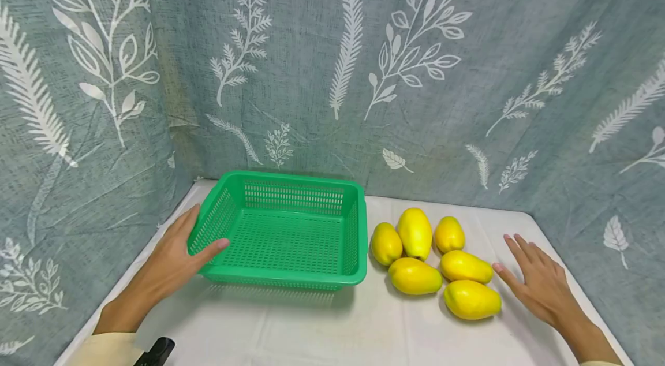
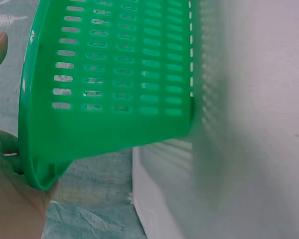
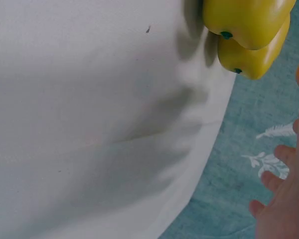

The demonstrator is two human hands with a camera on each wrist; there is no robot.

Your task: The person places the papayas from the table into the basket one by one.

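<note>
The left hand [image 1: 168, 259], fingers extended and thumb apart, lies loosely along the left rim of a green basket [image 1: 291, 277], its slotted floor in plain view and long axis running left to right across the white worktop [image 1: 312, 328]. Just right of it cluster six yellow fruits [image 1: 415, 277], the rear three pointing front to back, the front three crosswise. Beside them hovers the right hand [image 1: 540, 285], released, fingers spread.
</note>
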